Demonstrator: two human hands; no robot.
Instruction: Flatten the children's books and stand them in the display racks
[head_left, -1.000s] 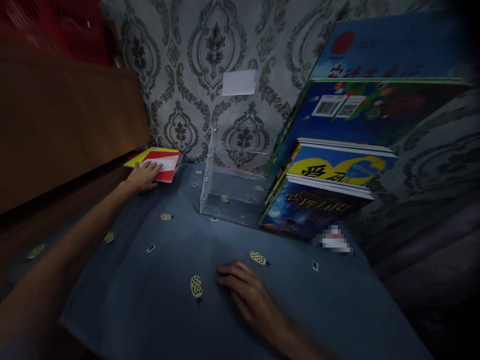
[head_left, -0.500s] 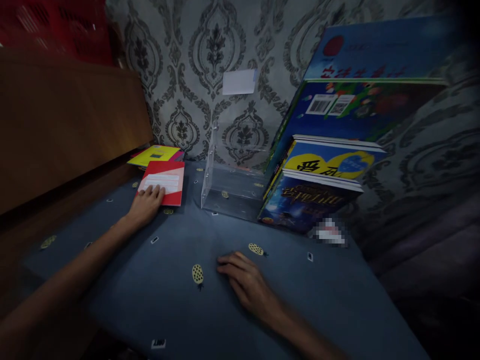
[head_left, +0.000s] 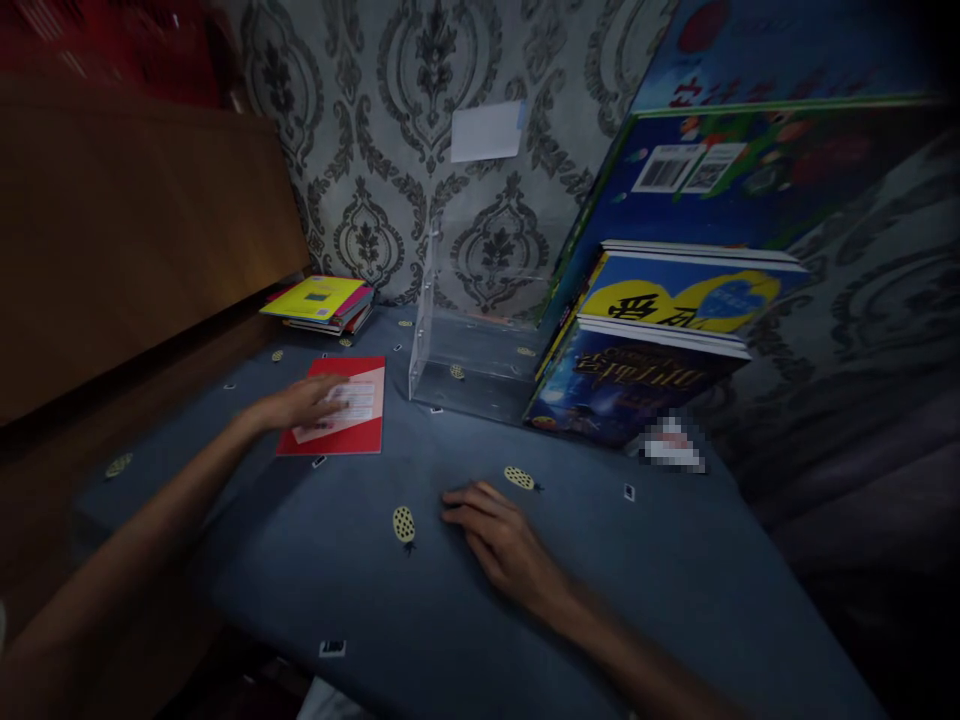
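My left hand (head_left: 306,402) lies with outstretched fingers over a red book (head_left: 358,432) with a pale pink and white panel, on the left part of the table. Behind it sits a stack of books (head_left: 319,298), a yellow one on top. My right hand (head_left: 499,535) rests on the blue pineapple-print tablecloth (head_left: 450,630), fingers loosely extended and nothing in them. Beyond that hand stands a clear acrylic book rack (head_left: 472,402). In its right part several books lean in tiers, among them a dark blue book (head_left: 622,385) and a blue and yellow book (head_left: 675,292).
Patterned wallpaper (head_left: 360,240) rises behind the table, with a white card (head_left: 487,133) against it. At the left is a brown wooden cabinet (head_left: 142,230) with a red basket (head_left: 127,50) above. A blurred-out white item (head_left: 673,445) lies right of the rack.
The red book has come away from the stack toward me, moving with my left hand. My right hand stays on the cloth. The view has shifted slightly.
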